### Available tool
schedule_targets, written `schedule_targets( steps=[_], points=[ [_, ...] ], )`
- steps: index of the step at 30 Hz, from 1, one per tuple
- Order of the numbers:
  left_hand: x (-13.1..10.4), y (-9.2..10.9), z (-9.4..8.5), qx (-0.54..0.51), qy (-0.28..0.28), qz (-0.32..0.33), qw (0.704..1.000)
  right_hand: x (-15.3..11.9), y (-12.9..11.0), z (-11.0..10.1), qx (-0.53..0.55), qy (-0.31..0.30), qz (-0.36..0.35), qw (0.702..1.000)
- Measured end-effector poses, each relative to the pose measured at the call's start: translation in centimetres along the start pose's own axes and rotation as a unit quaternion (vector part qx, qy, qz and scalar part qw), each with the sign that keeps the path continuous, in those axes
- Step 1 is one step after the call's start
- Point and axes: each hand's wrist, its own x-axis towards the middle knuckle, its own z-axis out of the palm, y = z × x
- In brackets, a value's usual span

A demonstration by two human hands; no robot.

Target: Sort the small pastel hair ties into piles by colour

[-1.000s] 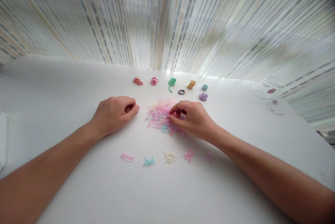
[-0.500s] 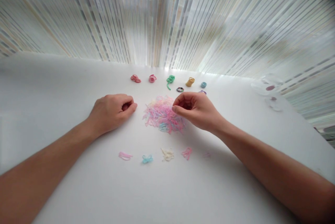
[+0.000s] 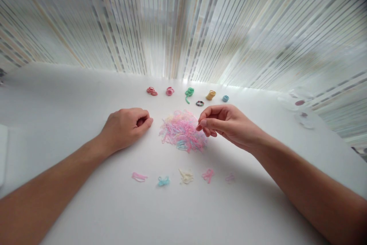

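A loose pile of small pastel rubber bands (image 3: 183, 130), mostly pink, lies on the white table between my hands. My left hand (image 3: 127, 128) rests on the table left of the pile, its fingers curled in a loose fist. Nothing sticks out of it; the palm is hidden. Above the pile's right edge, my right hand (image 3: 218, 122) has thumb and index fingertips pinched together, the lower fingers loosely bent. Whatever is in that pinch is too small to make out. Nearer me lie small groups of bands: pink (image 3: 139, 177), light blue (image 3: 163, 181), cream (image 3: 186, 176), deeper pink (image 3: 208, 175) and faint lilac (image 3: 230, 178).
Along the back stand small coils: red (image 3: 151, 91), pink (image 3: 170, 91), green (image 3: 189, 93), yellow (image 3: 211, 95) and blue (image 3: 225, 98). A dark multicoloured ring (image 3: 200, 103) lies before them. Clear plastic pieces (image 3: 304, 119) lie far right. A striped curtain (image 3: 160, 23) hangs behind the table.
My right hand has shifted right and slightly down, its lower fingers loosening below the pinch. A purple item beside it has gone out of sight. The left hand stays put; the view has tilted slightly.
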Motion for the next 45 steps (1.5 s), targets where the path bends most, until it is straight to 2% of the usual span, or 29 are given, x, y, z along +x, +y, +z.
schedule_targets(
  steps=[22, 29, 35, 40, 45],
  points=[
    [0.0, -0.1, 0.0, 0.005, 0.002, 0.005, 1.000, -0.7, -0.1, -0.5, -0.081, -0.031, 0.032, 0.996],
    [0.2, -0.3, 0.1, 0.016, 0.009, 0.004, 1.000, -1.8, -1.5, -0.5, -0.146, -0.007, 0.005, 0.989],
    [0.2, -0.2, 0.0, 0.012, 0.006, 0.000, 1.000, -4.9, -2.0, -0.5, -0.223, 0.023, -0.002, 0.975],
    [0.2, 0.0, -0.2, 0.022, 0.001, 0.000, 1.000, -9.3, 0.0, -0.1, -0.264, 0.050, 0.010, 0.963],
    [0.3, 0.0, -0.1, 0.029, 0.008, 0.001, 1.000, -10.9, 2.2, 0.4, -0.316, 0.041, -0.006, 0.948]
  ],
)
